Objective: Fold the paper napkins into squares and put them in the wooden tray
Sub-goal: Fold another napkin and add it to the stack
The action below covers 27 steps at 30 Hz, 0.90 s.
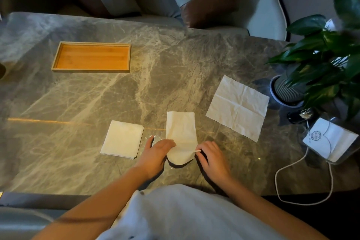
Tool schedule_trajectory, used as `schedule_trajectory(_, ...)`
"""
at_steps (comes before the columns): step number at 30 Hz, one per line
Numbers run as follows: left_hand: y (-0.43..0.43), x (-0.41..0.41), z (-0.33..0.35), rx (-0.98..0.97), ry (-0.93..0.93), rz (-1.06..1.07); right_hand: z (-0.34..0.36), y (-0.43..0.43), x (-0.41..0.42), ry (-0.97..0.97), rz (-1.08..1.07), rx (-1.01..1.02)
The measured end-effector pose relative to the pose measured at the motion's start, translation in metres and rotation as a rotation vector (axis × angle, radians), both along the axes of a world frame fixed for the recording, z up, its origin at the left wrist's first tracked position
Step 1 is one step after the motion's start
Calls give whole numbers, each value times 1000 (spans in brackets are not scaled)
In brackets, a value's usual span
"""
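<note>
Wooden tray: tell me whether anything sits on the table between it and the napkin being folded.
Nothing visible does. The half-folded napkin, held by the left hand and right hand, has bare marble table between it and the wooden tray. The folded stack lies off to the left of that path.

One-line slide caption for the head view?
Both hands, left hand and right hand, fold a napkin on the marble table; wooden tray empty.

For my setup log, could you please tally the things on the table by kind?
Loose napkins: 2, one half-folded, one flat
Folded napkin stack: 1
Wooden tray: 1, empty
Potted plant: 1
Napkin holder: 1
Total: 6
</note>
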State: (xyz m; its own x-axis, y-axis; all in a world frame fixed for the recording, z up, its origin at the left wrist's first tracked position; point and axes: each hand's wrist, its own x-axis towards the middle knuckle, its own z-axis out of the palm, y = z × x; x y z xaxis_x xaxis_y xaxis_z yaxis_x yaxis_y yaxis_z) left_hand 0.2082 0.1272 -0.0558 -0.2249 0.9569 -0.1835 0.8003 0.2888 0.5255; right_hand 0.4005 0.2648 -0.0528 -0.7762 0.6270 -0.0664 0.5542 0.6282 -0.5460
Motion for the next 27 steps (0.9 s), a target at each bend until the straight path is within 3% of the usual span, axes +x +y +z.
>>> schedule_trajectory(6, 2, 1, 3, 33, -95, 104, 3, -2, 0, 60, -23, -37)
schedule_trajectory(14, 2, 3, 12, 29, -155, 84, -2, -3, 6, 22, -1, -74)
schedule_trajectory(27, 3, 7, 12, -143, -352, 367, -4, -5, 5, 19, -326, -374)
